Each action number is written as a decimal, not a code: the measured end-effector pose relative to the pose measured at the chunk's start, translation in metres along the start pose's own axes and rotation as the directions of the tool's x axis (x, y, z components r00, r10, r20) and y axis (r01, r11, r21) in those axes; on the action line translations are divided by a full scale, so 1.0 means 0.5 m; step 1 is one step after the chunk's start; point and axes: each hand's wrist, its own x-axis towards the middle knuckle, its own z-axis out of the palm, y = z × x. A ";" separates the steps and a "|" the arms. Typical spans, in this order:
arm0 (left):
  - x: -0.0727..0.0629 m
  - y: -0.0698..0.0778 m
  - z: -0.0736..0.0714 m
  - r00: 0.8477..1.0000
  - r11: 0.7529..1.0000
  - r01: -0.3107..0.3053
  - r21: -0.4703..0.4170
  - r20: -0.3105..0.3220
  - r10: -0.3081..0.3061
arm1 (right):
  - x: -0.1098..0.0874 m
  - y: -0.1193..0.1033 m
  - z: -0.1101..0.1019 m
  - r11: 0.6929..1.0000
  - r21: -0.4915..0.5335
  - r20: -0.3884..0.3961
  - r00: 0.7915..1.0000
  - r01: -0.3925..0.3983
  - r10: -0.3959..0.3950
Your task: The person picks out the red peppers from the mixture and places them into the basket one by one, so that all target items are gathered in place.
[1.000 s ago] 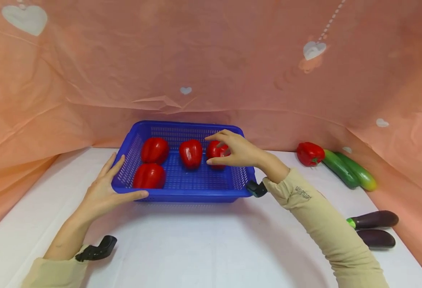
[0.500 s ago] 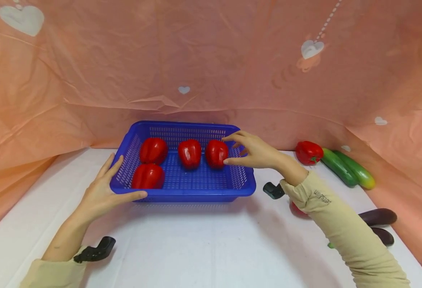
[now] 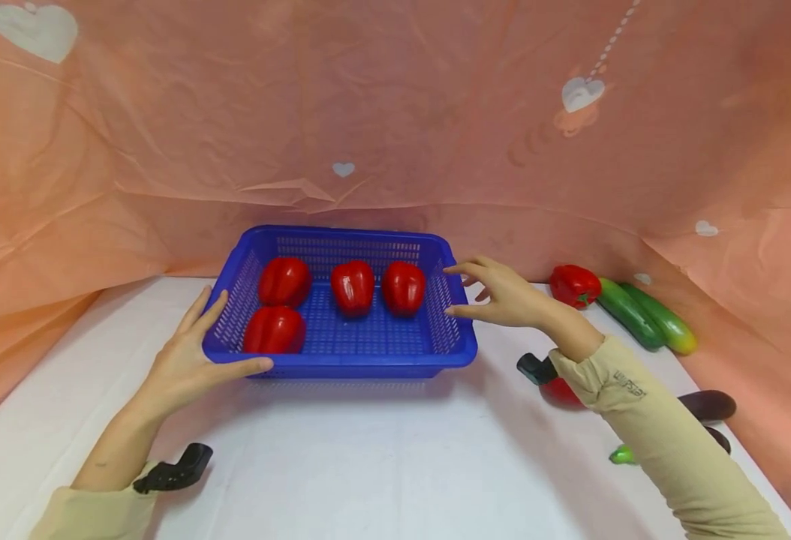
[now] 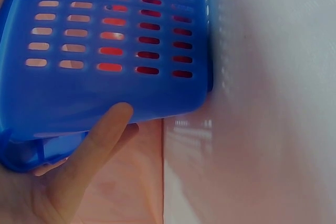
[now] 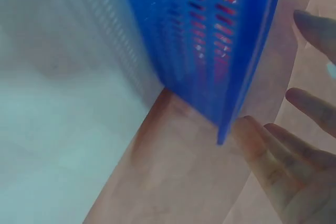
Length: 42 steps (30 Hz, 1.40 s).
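Note:
A blue plastic basket (image 3: 375, 361) holds several red bell peppers, two at the left, one in the middle (image 3: 353, 288) and one at the right (image 3: 404, 289). My left hand (image 3: 182, 367) lies at its near left corner, fingers straight along the left side and thumb along the front. In the left wrist view the thumb (image 4: 102, 137) touches the basket's perforated wall (image 4: 113, 90). My right hand (image 3: 500, 292) holds nothing; its spread fingertips overlap the basket's right rim. From the right wrist, those fingers (image 5: 310, 106) show beside the rim.
To the right lie another red bell pepper (image 3: 574, 286), two green zucchini-like vegetables (image 3: 632, 313) and dark eggplants (image 3: 708, 405). One more red pepper (image 3: 560, 391) is partly behind my right sleeve. A peach cloth (image 3: 395, 112) hangs behind the white-covered table (image 3: 341, 457).
My right hand has drawn back to the right, from over the rightmost pepper in the basket to the basket's right rim. That pepper stays in the basket. The left hand keeps its place.

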 end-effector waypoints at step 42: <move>0.002 -0.001 -0.005 1.000 1.000 -0.009 0.006 -0.008 0.009 | -0.153 0.124 0.011 0.997 -0.051 -0.013 0.998 -0.064 0.064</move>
